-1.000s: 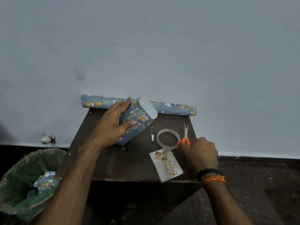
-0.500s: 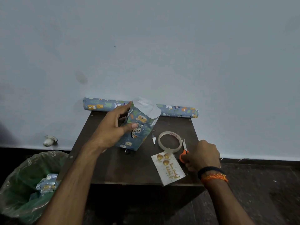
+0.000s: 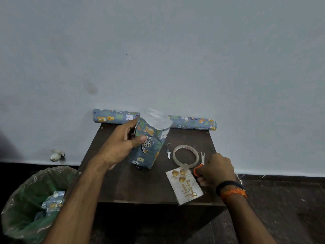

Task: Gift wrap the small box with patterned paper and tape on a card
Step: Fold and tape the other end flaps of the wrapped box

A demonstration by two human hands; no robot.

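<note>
1. The left hand [image 3: 121, 147] is gripping the small box [image 3: 149, 143], already sleeved in patterned paper, thumb across the front face and fingers behind it. It is standing the box on end on the dark surface [image 3: 140, 187], tilted slightly, probably so the open top flap of paper is facing up for trimming or folding.
2. The white inside of the paper is showing at that upper end, so the end is not yet closed; the wrap looks partly done.
3. The right hand [image 3: 216, 170] is curling around the orange handles of the scissors [image 3: 200, 164], whose blades are pointing away from the person, just beside the tape roll [image 3: 185, 156]. This looks like picking the tool up for a cut.
4. The card [image 3: 184, 186] with gold decorations is lying flat near the front edge of the surface, close to the right hand, waiting for the taping step.
5. The roll of wrapping paper [image 3: 191, 121] is lying along the back edge against the wall, out of the working space.
6. A small paper scrap [image 3: 168, 151] is lying between box and tape, and a lined bin [image 3: 26, 199] holding offcuts is sitting on the floor at the left.
</note>
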